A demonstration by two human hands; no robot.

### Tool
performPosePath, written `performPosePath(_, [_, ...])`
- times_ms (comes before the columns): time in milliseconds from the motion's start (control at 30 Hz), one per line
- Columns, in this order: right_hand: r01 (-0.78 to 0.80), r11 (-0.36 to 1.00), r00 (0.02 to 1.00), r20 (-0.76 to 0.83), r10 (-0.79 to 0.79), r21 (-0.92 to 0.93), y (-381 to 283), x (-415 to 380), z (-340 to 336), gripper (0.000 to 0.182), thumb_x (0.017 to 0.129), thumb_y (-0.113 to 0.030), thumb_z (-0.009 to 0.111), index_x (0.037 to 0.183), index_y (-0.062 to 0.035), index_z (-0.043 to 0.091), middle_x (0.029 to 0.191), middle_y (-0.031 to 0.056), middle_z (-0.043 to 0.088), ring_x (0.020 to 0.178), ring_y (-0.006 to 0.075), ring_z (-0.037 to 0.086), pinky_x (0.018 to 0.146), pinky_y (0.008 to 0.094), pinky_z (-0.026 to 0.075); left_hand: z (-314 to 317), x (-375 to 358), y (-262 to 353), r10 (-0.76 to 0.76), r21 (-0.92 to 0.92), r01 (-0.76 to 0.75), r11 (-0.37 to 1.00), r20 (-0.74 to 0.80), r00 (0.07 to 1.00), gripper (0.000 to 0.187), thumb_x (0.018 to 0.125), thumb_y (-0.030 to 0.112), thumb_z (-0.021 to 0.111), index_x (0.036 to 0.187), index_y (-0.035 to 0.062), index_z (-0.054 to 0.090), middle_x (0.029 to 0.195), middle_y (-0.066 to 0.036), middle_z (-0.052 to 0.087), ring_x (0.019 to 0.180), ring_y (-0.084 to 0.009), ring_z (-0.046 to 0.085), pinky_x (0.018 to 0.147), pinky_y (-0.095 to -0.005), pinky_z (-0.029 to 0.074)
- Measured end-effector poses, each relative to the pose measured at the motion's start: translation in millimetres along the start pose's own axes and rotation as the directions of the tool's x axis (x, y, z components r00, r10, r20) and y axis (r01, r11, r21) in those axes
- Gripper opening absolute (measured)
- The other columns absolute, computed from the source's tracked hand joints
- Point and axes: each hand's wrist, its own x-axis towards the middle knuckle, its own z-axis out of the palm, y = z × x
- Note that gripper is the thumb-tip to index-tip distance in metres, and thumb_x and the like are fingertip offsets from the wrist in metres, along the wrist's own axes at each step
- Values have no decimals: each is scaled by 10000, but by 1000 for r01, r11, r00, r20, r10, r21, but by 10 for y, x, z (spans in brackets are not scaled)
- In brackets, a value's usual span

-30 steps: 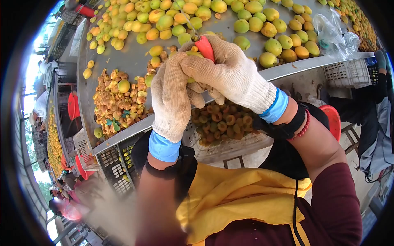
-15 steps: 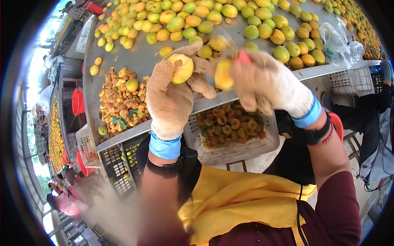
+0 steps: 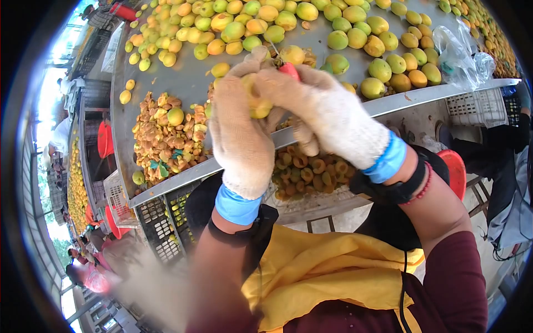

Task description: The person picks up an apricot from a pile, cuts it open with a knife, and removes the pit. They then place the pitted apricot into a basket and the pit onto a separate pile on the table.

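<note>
My left hand (image 3: 241,127), in a knitted glove, is closed around a yellow apricot-like fruit (image 3: 258,102). Right beside it, my gloved right hand (image 3: 327,111) grips a small knife by its red handle (image 3: 288,71); the thin blade points up and away from me. Its fingers lie against the fruit and partly cover it. Beyond both hands, whole yellow-green fruits (image 3: 222,25) are spread over the metal table (image 3: 183,72). A heap of brown-orange cut pieces (image 3: 166,136) lies left of my left hand.
Below the table edge stands a pale crate (image 3: 302,208) with hollowed fruit halves (image 3: 308,177). A clear plastic bag (image 3: 461,58) lies at the right edge. Black crates (image 3: 158,222) are at lower left, a red stool (image 3: 454,172) at right. Other people are at far left.
My hands have come together over the fruit. The right hand moved left with the knife, and the yellow piece near its fingers no longer shows separately. The left hand turned inward.
</note>
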Motion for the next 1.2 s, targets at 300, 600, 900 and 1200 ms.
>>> performPosePath(300, [347, 902, 924, -69, -376, -257, 166, 169, 55, 331, 965, -391, 702, 1033, -67, 692, 734, 16, 637, 612, 91, 612, 540, 246, 482, -210, -27, 91, -100, 519, 29, 854, 109, 989, 509, 1090, 401, 572, 1364, -27, 592, 1078, -47, 685, 891, -85, 618, 760, -238, 518])
performPosePath(600, [187, 938, 981, -10, -193, 291, 222, 121, 146, 264, 998, -324, 681, 1024, -62, 672, 740, 1, 624, 603, 85, 594, 515, 244, 454, -175, -55, -40, -18, 179, 14, 984, 24, 1000, 431, 1084, 276, 599, 1373, -44, 599, 1221, -79, 680, 1024, -160, 672, 902, -305, 556])
performPosePath(900, [173, 923, 984, -28, -174, 344, 266, 233, 67, 445, 1028, -489, 601, 972, -56, 686, 693, 48, 661, 486, 115, 581, 453, 245, 443, -149, -5, 68, -60, 197, 48, 979, 55, 997, 439, 1112, 353, 514, 1318, -15, 636, 1100, -69, 705, 893, -126, 666, 772, -274, 539])
performPosePath(1200, [294, 950, 954, 91, -285, -103, 192, 161, -77, 480, 1034, -517, 572, 981, -49, 663, 677, 55, 660, 468, 120, 577, 423, 245, 422, -150, -9, 170, -50, 380, -46, 924, 239, 970, 416, 1107, 304, 507, 1327, -24, 636, 940, -29, 700, 612, -41, 545, 524, -203, 425])
